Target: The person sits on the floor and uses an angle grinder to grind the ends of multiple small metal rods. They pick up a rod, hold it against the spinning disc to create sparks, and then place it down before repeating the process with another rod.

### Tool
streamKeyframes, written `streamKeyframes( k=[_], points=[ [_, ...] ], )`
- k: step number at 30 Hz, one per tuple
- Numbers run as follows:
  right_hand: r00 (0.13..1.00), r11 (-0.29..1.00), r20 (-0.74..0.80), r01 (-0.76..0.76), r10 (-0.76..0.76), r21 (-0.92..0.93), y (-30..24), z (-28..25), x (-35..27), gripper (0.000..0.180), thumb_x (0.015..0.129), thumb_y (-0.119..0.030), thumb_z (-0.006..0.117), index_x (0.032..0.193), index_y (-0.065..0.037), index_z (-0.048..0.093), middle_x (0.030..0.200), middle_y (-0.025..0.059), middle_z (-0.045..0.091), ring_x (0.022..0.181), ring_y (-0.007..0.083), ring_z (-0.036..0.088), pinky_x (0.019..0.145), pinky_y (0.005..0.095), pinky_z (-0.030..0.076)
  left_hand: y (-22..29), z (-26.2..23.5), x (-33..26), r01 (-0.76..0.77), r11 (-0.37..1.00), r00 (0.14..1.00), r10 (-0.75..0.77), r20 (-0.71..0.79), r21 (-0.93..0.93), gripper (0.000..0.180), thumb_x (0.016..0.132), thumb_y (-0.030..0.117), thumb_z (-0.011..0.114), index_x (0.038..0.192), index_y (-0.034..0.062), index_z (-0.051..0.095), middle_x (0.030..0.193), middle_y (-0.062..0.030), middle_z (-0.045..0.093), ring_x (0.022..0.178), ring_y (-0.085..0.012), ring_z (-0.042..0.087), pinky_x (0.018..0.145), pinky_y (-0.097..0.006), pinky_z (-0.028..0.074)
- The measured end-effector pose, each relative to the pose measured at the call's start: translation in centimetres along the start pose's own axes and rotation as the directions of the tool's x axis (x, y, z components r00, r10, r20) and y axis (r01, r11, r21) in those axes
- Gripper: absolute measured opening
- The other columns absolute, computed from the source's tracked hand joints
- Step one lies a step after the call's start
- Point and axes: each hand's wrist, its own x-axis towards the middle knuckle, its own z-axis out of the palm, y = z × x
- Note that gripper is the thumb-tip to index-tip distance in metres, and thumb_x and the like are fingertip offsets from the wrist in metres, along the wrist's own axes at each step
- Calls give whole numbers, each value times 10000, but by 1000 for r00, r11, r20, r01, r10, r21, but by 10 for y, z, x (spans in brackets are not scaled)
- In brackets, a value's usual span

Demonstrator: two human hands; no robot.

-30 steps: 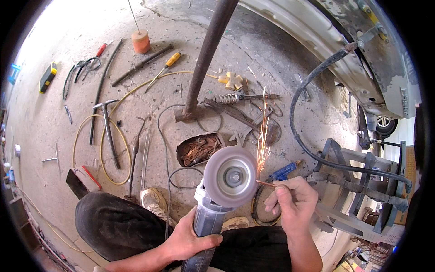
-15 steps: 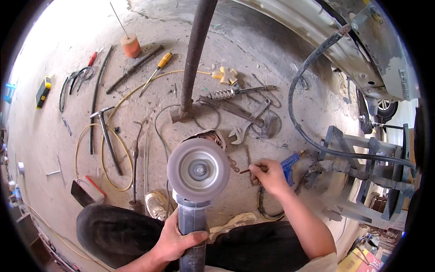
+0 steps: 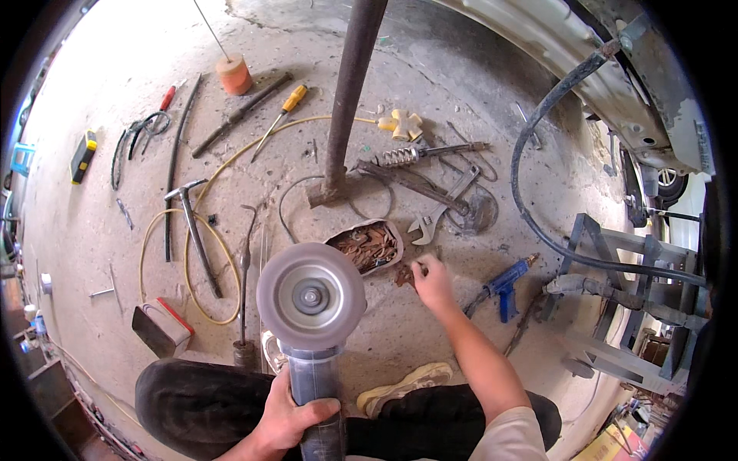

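Rusty scrap tray [image 3: 369, 244]: sparks have stopped; right hand [image 3: 432, 281] now reaches beside it, fingers pinched, while left hand [image 3: 288, 419] grips the grey disc grinder [image 3: 311, 296].

I am looking down at a rough concrete floor [image 3: 477, 107], pale, stained and cracked, with bright sunlight washing over its upper left part. A rusty metal post [image 3: 350, 92] is rising from the floor near the middle. Along the upper right, the weathered white body of a vehicle [image 3: 615, 84] is curving past, a wheel [image 3: 667, 180] showing beneath it. A thick black hose [image 3: 538, 123] is looping down toward a grey metal frame [image 3: 623, 307] standing at the right. Hand tools and a yellow cable [image 3: 207, 184] are lying scattered across the floor at the left.
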Motion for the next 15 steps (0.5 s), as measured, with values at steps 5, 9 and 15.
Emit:
streamKeyframes(
  k=[5, 9, 15],
  points=[
    [898, 906, -125, 412, -422, -95, -54, 7, 10, 115, 855, -198, 620, 898, -94, 596, 881, 119, 635, 783, 350, 639, 654, 431, 512, 12, 5, 1, 1, 999, 998, 1, 63, -32, 468, 716, 124, 708, 1099, -17, 479, 845, -93, 613, 736, -177, 629, 703, -309, 511],
    [863, 824, 53, 496, -502, -275, -76, 35, 23, 106, 839, -126, 586, 920, -109, 651, 916, 99, 633, 756, 322, 649, 650, 416, 531, 12, 4, -1, -17, 999, 999, 19, 48, -39, 448, 722, 141, 702, 1082, -19, 488, 819, -93, 622, 733, -178, 630, 704, -307, 510],
    [723, 650, 322, 690, -611, -318, -87, 70, 32, 103, 819, -92, 544, 872, -82, 631, 910, 124, 585, 732, 287, 665, 614, 397, 542, 12, 4, -2, -15, 998, 999, 17, -40, 54, 559, 649, 277, 713, 1056, -50, 513, 794, -132, 631, 684, -214, 633, 634, -315, 516]
  ],
)
